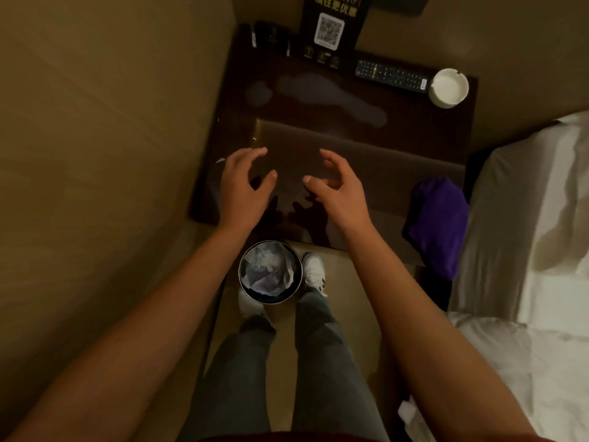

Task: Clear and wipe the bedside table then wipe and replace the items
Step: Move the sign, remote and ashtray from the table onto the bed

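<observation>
Both hands (280, 186) apparently empty above bedside table (350, 129)

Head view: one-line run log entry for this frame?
left hand: open, over table | right hand: open, over table | purple cloth: table's right edge, untouched | remote, ashtray: at table back | bin: on floor

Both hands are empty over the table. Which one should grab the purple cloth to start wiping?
Probably the right hand. The crumpled purple cloth lies at the dark wooden bedside table's right front edge, on its side; the left hand would have to cross over.
</observation>
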The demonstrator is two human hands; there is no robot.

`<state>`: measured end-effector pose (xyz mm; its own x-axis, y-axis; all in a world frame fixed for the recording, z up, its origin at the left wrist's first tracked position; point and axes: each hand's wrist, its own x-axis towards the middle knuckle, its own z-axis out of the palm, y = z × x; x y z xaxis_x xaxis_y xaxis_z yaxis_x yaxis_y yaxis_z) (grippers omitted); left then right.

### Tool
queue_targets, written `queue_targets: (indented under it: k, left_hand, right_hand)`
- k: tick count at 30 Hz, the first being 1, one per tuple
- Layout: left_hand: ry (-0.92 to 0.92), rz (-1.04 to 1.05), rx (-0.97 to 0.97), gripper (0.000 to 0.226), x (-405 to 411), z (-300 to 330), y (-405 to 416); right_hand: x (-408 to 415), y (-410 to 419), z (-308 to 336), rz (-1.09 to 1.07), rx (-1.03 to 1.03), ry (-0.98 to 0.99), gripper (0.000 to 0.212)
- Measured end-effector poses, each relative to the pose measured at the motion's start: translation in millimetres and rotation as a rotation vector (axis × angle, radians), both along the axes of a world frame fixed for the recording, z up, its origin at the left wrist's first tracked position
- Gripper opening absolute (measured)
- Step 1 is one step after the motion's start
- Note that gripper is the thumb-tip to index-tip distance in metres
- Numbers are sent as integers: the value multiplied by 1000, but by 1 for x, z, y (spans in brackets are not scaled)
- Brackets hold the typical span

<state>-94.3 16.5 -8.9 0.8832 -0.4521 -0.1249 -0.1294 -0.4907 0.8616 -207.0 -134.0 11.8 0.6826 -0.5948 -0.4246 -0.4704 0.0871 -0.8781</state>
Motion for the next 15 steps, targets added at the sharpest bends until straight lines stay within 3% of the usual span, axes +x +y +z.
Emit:
queue_targets:
  k: [15]
  left_hand:
    - [9, 89, 76, 38, 21, -20, -24]
  right_hand:
    - [22, -61, -15, 82, 18, 34, 50]
